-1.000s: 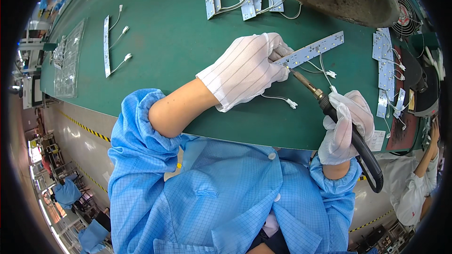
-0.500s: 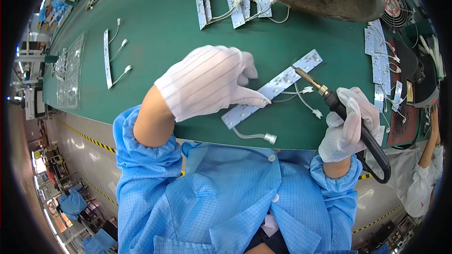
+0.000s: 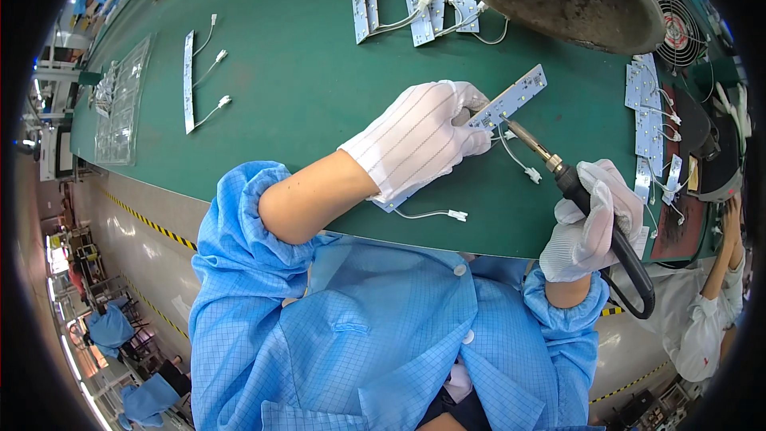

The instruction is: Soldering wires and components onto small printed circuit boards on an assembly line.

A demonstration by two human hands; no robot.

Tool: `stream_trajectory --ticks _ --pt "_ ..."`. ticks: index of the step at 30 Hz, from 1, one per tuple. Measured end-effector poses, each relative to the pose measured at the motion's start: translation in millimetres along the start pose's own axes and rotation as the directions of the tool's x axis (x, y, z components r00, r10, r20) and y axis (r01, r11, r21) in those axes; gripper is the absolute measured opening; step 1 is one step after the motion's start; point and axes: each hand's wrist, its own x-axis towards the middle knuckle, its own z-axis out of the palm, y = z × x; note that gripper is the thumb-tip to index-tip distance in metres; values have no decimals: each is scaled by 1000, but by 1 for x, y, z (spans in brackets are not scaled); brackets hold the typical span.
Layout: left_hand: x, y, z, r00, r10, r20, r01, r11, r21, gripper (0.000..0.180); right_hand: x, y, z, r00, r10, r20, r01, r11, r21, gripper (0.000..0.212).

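Note:
My gloved left hand [image 3: 427,137] is closed around the middle of a narrow white LED circuit board [image 3: 519,96], covering much of it. The board lies slanted, its far end up to the right and its near end showing below the hand. In my gloved right hand [image 3: 594,219] is a soldering iron [image 3: 570,182] with a black handle. Its tip is at the board's edge, close to where a white wire leaves it; whether it touches I cannot tell. White connectors [image 3: 532,175] hang from short wires beside the board. Another plug [image 3: 457,215] lies near the table edge.
Several wired LED boards [image 3: 416,0] lie at the back, more [image 3: 647,104] at the right. A single board [image 3: 188,84] and a clear plastic tray [image 3: 120,128] are on the left. A large round lamp-like hood [image 3: 566,4] overhangs the back, beside a fan [image 3: 677,28]. Another person's arm [image 3: 722,251] shows at right.
My left hand has moved right along the board and closed around its middle; before, its fingertips were near the lower end. The soldering iron has shifted slightly, still at the board.

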Motion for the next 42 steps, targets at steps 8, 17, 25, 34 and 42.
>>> stream_trajectory --ticks 8,17,25,34,42 --pt "-2 -2 3 989 145 -24 -139 978 157 27 6 -9 -7 965 120 233 -118 993 -23 20" --pt "-1 -1 4 988 150 -34 -139 966 218 25 2 -5 2 991 -1 132 1 1000 -1 18" --pt "3 1 0 999 -36 -11 36 999 39 31 2 2 -2 998 5 70 -9 998 62 17" --pt "3 -6 3 998 -40 -53 39 999 -21 35 -1 -6 0 995 74 69 -74 997 -9 15" --pt "3 -8 5 998 -29 -61 27 999 -33 34 -3 0 3 999 -11 51 14 999 -50 17"
